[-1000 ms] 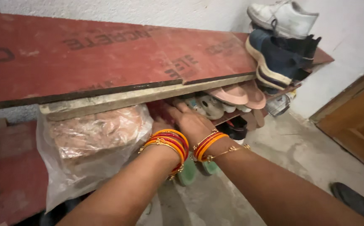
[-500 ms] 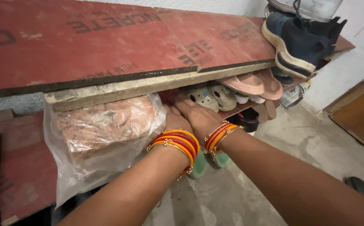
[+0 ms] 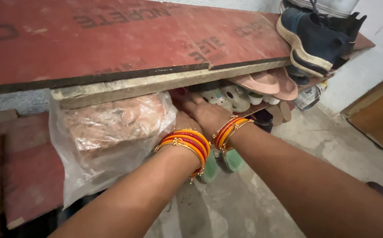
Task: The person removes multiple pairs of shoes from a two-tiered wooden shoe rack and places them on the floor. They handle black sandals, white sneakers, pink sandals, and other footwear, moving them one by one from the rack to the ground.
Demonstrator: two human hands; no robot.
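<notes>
Both my arms reach under a long red board shelf, and each wrist wears red and orange bangles. My left hand is mostly hidden behind its bangles, close to a clear plastic bag with reddish contents. My right hand lies back-up, its fingers going in toward pale clogs and something red in the shadow. What the fingers touch is hidden. A pair of green slippers lies on the floor beneath my wrists.
Pink slippers lie on the lower rack to the right, with dark footwear below them. A navy sneaker and a white shoe sit on the board's right end. A wooden door stands at the right, and the concrete floor lies below it.
My hands have gone slightly deeper under the shelf, and the view has closed in and shifted left. Nothing has visibly been picked up.
</notes>
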